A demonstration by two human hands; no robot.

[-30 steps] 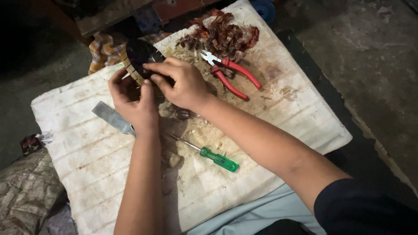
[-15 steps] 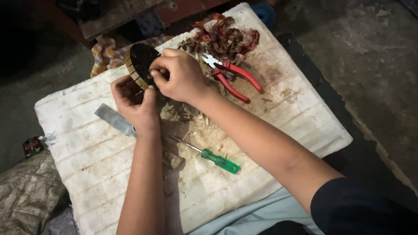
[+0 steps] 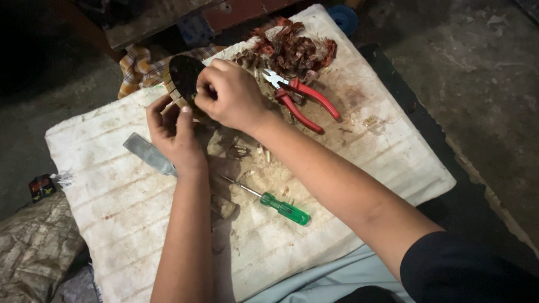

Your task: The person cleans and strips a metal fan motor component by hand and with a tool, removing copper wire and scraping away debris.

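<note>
Head view: a person's two bare hands work a dark round part [image 3: 182, 78] at the far edge of a stained white pad [image 3: 112, 185]. The left hand [image 3: 175, 133] cups the part from below, its fingers [image 3: 159, 108] curled narrowly around the lower rim, thumb raised beside it. The right hand [image 3: 233, 96] closes over the part's right side, fingers [image 3: 206, 90] pinched tight against its dark face; whether they hold something small there cannot be told. Just beyond the right knuckles lies a heap of reddish-brown wire scraps [image 3: 295, 50], and touching that heap, to the right of the fingers, red-handled pliers [image 3: 303, 101] lie with their jaws slightly apart. Near the left wrist rests a flat grey metal strip [image 3: 149, 154]. Nearer the person than both hands, a green-handled screwdriver [image 3: 269, 200] lies flat on the pad, tip pointing toward the fingers, among pale chips and debris. A checked cloth [image 3: 137, 64] shows just past the part.

Compared with half a second ago, the grip of both hands looks unchanged and the part sits at the same spot; pliers, screwdriver and strip have not moved, and only the camera has shifted slightly.
</note>
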